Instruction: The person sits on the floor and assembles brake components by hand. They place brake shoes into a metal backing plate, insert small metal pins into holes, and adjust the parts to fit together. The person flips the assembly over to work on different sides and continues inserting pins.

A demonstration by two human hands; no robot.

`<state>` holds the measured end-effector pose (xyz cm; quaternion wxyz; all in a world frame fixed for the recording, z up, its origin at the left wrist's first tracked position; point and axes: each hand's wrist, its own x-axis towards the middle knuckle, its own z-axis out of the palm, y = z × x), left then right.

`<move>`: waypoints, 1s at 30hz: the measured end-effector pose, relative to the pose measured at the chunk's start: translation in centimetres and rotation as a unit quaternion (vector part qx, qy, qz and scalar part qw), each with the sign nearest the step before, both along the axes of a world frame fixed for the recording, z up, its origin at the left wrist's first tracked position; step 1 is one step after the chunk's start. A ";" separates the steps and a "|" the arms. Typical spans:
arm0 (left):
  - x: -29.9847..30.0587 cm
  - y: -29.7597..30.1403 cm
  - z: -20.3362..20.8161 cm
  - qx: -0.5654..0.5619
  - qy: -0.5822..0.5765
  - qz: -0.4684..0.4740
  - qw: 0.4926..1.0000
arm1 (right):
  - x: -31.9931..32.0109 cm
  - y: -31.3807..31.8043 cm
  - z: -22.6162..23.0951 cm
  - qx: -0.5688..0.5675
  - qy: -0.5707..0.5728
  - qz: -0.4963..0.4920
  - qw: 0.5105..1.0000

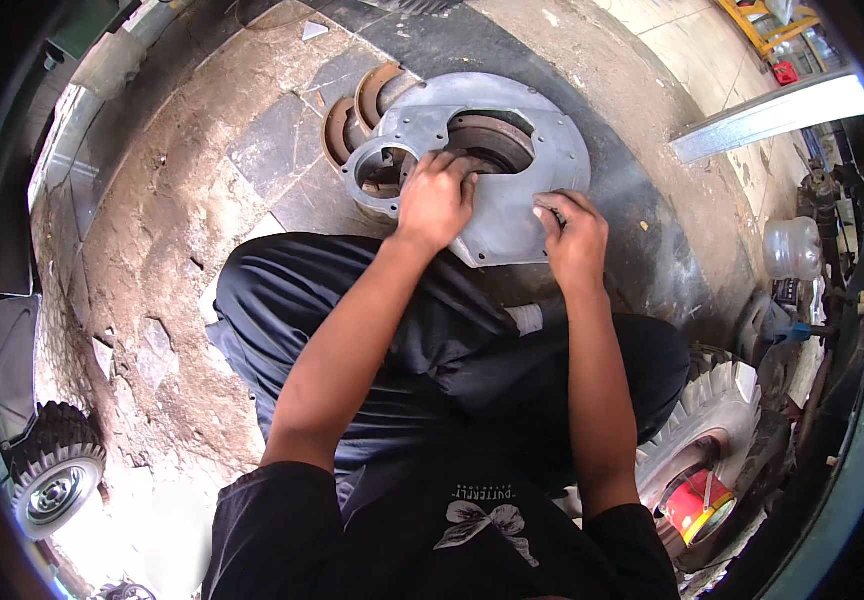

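Note:
A grey metal housing plate (512, 215) with a large round flange and cut-out openings lies on the floor in front of my crossed legs. My left hand (437, 200) is closed over the web between its small ring opening and its large opening, fingertips curled at the edge. At the plate's right edge, my right hand (574, 235) has its fingers bent in toward the thumb; what they pinch, if anything, is too dark and small to name. Through the large opening shows a brown round part (492, 140). Two curved brake shoes (337, 133) lie against the plate's far left side.
Broken tiles and bare, rough concrete (142, 260) make up the floor on the left. A metal post (772, 115) stands at the right. Near my right knee are a large tyre (717, 410), a red and yellow can (697, 508) and a clear plastic bottle (792, 248). A small wheel (57, 492) is at lower left.

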<state>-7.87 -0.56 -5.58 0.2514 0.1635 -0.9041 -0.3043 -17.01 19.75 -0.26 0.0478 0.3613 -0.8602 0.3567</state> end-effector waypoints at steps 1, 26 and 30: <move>-0.4 -0.9 0.0 -0.013 -0.034 -0.029 0.999 | 0.6 -0.1 0.3 0.008 -0.008 0.004 1.000; -0.4 -16.1 -10.5 0.740 0.137 0.359 0.552 | -0.9 -2.2 -4.5 -0.101 0.002 -0.104 0.989; 2.0 -14.9 -8.9 0.764 0.177 0.247 0.569 | -1.9 -2.1 -6.3 -0.158 -0.021 -0.167 0.973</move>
